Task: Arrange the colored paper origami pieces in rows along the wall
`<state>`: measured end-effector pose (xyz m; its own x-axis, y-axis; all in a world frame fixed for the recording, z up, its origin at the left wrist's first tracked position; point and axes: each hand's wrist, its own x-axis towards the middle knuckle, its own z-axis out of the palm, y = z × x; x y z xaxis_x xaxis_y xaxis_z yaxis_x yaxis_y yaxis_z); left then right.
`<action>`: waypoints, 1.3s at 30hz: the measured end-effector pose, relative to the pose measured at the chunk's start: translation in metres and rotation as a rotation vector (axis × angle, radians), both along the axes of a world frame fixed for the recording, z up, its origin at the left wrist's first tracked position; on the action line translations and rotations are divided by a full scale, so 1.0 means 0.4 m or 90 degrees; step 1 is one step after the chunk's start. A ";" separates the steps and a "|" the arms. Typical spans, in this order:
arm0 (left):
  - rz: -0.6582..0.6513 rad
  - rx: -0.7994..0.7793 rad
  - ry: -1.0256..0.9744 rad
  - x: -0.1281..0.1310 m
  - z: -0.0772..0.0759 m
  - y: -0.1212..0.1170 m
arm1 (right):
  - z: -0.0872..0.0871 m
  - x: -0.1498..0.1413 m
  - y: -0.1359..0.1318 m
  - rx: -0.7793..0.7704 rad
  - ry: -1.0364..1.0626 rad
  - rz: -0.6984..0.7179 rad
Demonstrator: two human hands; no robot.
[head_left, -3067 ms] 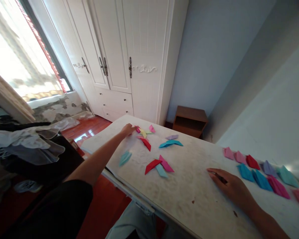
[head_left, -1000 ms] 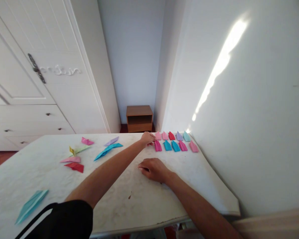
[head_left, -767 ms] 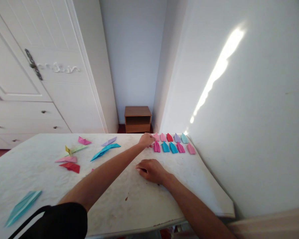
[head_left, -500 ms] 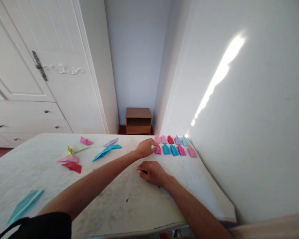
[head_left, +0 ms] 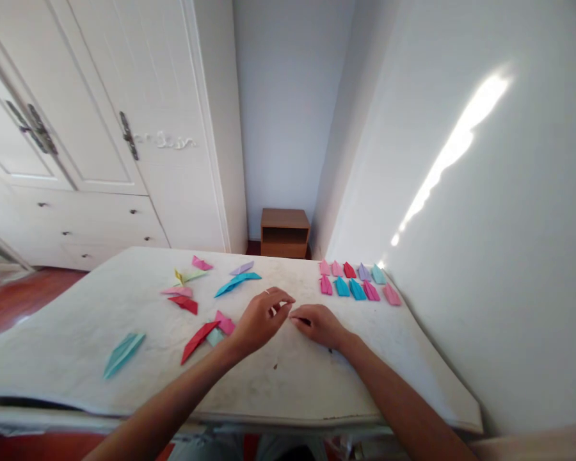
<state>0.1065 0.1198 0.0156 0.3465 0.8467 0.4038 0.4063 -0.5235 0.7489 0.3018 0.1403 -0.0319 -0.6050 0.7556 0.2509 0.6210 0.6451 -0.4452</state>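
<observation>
My left hand [head_left: 264, 318] is above the middle of the table. Its fingers stretch to the right with the thumb a little apart beneath them, and nothing shows in them. Close by on the right, my right hand [head_left: 319, 324] rests with curled fingers, nothing visible inside. Beyond it stand two rows of small folded paper pieces, among them a magenta one [head_left: 326, 285] and a blue one [head_left: 342, 287]. Left of my left hand lie a red folded paper strip [head_left: 199, 342], a pink folded paper [head_left: 225, 322] and a pale green one [head_left: 215, 337], close together.
On the white table [head_left: 288, 390], more folded papers lie to the left, including a teal one [head_left: 123, 354], a red one [head_left: 184, 303] and a long blue one [head_left: 237, 283]. A wall [head_left: 499, 256] borders the right side. A wooden nightstand [head_left: 285, 219] and white wardrobe [head_left: 182, 192] stand beyond.
My left hand has drawn back from the magenta folded paper in the near row, toward my right hand. The view has turned left, bringing the red, pink and pale green papers into sight.
</observation>
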 end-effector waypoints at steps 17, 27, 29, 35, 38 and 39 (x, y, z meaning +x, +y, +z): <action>0.120 -0.082 -0.014 -0.273 -0.109 -0.258 | 0.016 -0.069 -0.001 -0.063 0.039 0.001; 0.131 -0.064 -0.062 -0.277 -0.129 -0.255 | 0.156 -0.382 0.007 -0.024 0.136 0.168; 0.136 -0.053 -0.063 -0.276 -0.130 -0.254 | 0.164 -0.460 0.007 -0.019 0.126 0.213; 0.176 -0.060 -0.111 -0.277 -0.133 -0.252 | 0.149 -0.678 -0.005 0.025 0.026 0.379; 0.190 -0.066 -0.131 -0.276 -0.142 -0.249 | 0.129 -0.756 -0.012 0.089 -0.077 0.474; 0.193 -0.063 -0.135 -0.276 -0.145 -0.247 | 0.123 -0.775 -0.013 0.110 -0.120 0.485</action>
